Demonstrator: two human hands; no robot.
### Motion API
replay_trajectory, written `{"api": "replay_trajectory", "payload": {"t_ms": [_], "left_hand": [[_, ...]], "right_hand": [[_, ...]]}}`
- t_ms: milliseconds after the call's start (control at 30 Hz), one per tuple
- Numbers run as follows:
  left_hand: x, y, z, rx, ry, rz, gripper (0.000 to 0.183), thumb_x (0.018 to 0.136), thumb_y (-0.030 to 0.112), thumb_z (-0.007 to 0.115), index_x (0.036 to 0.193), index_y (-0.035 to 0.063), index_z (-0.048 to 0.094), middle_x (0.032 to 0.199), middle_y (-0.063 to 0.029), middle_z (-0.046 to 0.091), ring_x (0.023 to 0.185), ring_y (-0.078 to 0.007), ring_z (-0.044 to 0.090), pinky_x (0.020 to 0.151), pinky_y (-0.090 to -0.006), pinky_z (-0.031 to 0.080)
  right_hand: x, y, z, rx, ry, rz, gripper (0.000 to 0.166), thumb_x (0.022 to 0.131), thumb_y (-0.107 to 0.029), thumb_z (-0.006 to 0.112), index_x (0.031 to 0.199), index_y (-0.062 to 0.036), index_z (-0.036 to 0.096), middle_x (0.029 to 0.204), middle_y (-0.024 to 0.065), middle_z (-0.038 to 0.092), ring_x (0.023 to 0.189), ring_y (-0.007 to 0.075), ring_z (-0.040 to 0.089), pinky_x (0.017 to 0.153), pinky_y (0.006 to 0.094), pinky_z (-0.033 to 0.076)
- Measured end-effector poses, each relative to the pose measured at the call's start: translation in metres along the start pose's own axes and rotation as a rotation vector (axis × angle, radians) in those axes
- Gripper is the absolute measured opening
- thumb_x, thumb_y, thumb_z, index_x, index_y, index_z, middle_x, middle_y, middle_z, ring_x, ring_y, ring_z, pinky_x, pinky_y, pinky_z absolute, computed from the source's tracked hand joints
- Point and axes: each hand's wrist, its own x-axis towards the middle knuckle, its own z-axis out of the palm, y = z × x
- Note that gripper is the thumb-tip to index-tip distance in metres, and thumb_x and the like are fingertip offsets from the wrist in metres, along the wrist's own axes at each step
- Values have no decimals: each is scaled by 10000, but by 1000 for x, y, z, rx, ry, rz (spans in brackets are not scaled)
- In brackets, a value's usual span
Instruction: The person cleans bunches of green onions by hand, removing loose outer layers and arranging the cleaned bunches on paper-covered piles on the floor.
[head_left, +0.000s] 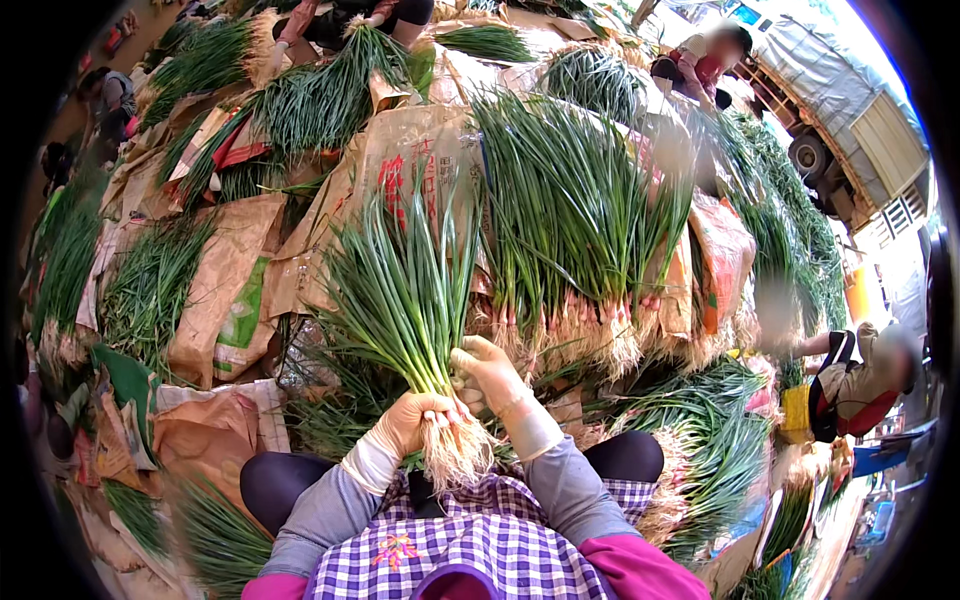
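Note:
A bunch of scallions (420, 315) stands fanned out before my lap, green leaves pointing away from me and pale roots (454, 454) hanging towards my apron. My left hand (416, 421), in a thin pale glove, is wrapped around its lower stems just above the roots. On the bunch's right side my gloved right hand (487, 375) grips with curled fingers; its fingertips are partly hidden by the stems. Just beyond the right hand lies a wide row of scallions (577, 217), with pinkish bulbs and roots towards me, on a printed paper sack (420, 142).
More scallions (697, 457) lie by my right knee, and another pile (225, 536) is at lower left. A brown sack (225, 300) lies to the left. Co-workers crouch at the top (352, 19), upper right (709, 60) and right (855, 382). A truck (840, 112) stands at upper right.

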Motion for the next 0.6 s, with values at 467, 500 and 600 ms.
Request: {"api": "replay_trajectory", "payload": {"t_ms": [467,500,600], "left_hand": [[-13,20,29,-116,-14,345,586,729,44,567,1287,4,393,970,-162,589,845,-230,595,775,-290,503],[-5,19,17,-120,26,301,600,745,10,551,1315,-5,368,965,-176,589,811,-216,602,709,-247,522],[-10,22,10,-201,8,287,606,744,-2,544,1317,-46,352,889,-158,604,797,-217,590,790,-306,497]], "right_hand": [[27,-6,-107,-1242,805,-210,314,777,-244,698,1015,-81,574,926,120,662,854,284,636,777,345,496],[29,-14,-102,-1354,785,-41,352,773,-266,700,1039,-80,565,939,137,658,876,303,632,801,348,489],[18,-43,-109,-821,599,-317,343,816,-155,655,1104,3,556,891,101,663,784,183,629,684,298,521]]}}
